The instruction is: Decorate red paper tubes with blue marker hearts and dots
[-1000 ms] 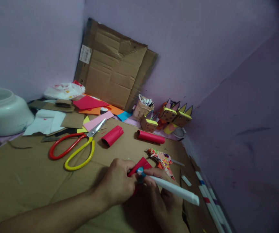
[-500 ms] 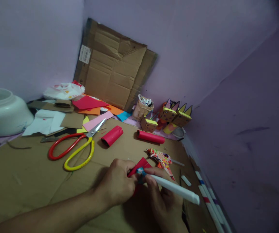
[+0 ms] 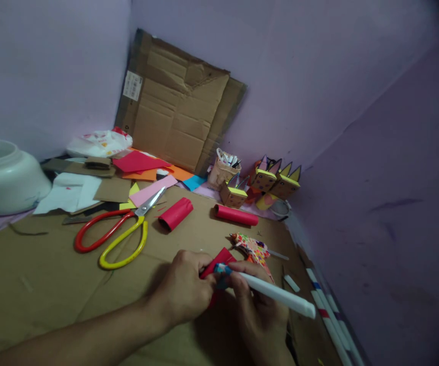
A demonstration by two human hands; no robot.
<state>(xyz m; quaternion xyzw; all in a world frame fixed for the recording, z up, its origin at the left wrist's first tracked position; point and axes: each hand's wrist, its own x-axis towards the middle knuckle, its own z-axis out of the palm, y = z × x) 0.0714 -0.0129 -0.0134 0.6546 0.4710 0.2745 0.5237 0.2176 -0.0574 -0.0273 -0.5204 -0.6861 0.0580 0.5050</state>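
Both hands meet at six o'clock: the right hand (image 3: 259, 317) is curled around a white marker (image 3: 276, 295), its blue tip on the red paper (image 3: 222, 257) pinched by the closed left hand (image 3: 183, 291). Scissors (image 3: 118, 234) lie farther, at ten o'clock.

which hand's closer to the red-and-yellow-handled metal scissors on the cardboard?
Left. The left hand, pinching the folded red paper, is just right of the red-and-yellow-handled metal scissors; the right hand, holding the white pen, sits farther right, beyond the left hand.

White label (image 3: 133, 85) on cardboard sheet (image 3: 177, 117): print unreadable.
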